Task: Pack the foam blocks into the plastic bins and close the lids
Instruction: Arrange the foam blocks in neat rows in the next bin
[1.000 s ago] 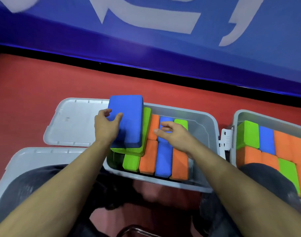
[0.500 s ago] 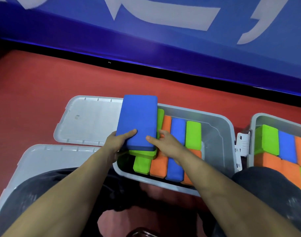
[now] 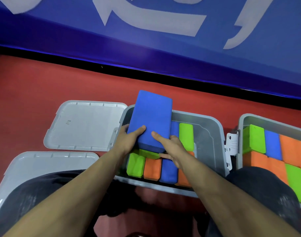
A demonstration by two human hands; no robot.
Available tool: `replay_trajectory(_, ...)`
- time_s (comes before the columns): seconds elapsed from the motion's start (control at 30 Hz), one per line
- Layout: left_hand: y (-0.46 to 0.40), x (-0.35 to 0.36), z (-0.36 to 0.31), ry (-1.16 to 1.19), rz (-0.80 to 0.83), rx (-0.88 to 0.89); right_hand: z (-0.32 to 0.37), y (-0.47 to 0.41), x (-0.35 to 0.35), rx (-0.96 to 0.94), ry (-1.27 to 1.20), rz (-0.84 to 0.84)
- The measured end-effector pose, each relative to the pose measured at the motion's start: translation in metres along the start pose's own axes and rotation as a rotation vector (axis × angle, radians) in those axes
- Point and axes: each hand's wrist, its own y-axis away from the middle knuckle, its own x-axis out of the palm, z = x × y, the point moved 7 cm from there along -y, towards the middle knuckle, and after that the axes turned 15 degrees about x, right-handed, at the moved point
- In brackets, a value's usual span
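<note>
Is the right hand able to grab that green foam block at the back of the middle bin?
Probably yes: the green foam block lies uncovered beside the right hand, which must first release the big blue foam block.

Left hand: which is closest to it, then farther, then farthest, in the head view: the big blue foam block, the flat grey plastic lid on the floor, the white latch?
From the left hand:
1. Big blue foam block, held by it.
2. Flat grey plastic lid, just left of it.
3. White latch, far right, between the bins.
</note>
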Motion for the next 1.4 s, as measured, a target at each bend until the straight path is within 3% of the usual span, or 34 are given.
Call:
replay_trajectory(0.3,0.011,0.059,-0.017,0.040,0.122,-0.025,0.002,0.026,-0.053,-0.066,-0.225,-0.014)
replay_trajectory(0.57,0.015,0.113,-0.047,-0.109,0.039,0.119,0.009,0.041,-0.089,-0.121,-0.391,0.108)
replay_trajectory(0.8,0.015,0.163,-0.061,0.080,0.035,0.119,0.025,0.061,-0.132,-0.278,-0.589,0.069)
replay_trajectory(0.93,0.029,0.201,-0.055,0.144,0.162,0.086,0.030,0.067,-0.153,-0.377,-0.684,0.069)
replay_trajectory(1.1,0.033,0.222,-0.039,0.096,0.342,0.007,0.027,0.058,-0.170,-0.412,-0.635,-0.097)
replay_trajectory(1.2,0.027,0.225,-0.033,0.001,0.379,-0.028,0.030,0.055,-0.183,-0.487,-0.585,-0.285)
replay_trajectory(1.3,0.013,0.221,-0.028,-0.204,0.364,0.101,0.029,0.056,-0.197,-0.510,-0.447,-0.553)
replay_trajectory(1.4,0.004,0.212,-0.031,-0.433,0.295,0.276,0.024,0.060,-0.208,-0.467,-0.409,-0.710)
